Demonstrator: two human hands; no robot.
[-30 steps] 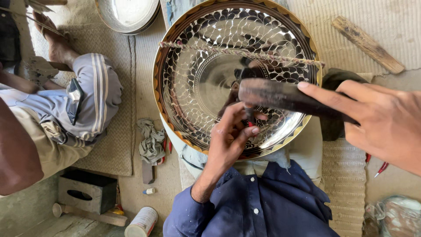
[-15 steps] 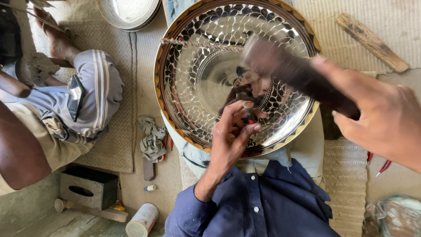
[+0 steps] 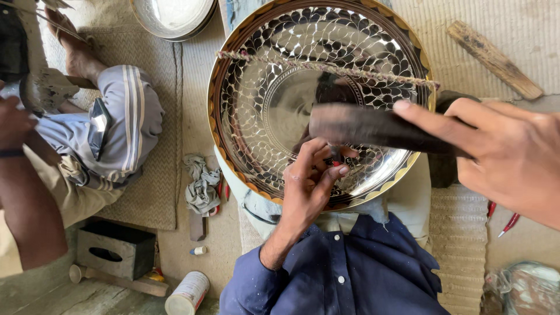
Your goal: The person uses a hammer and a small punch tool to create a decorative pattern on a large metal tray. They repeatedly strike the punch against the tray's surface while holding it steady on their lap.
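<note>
I keep my left hand (image 3: 306,181) pinching the small punch on the engraved metal tray (image 3: 262,111) — right hand (image 3: 507,157) gripping the dark mallet (image 3: 367,125) — strike squarely.

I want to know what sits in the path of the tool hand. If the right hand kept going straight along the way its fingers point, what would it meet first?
The right hand points left along the dark mallet-like tool it grips. Straight on, it would probably pass over the engraved metal tray, towards its left rim. Depth is unclear, so it may clear the tray's surface.
</note>
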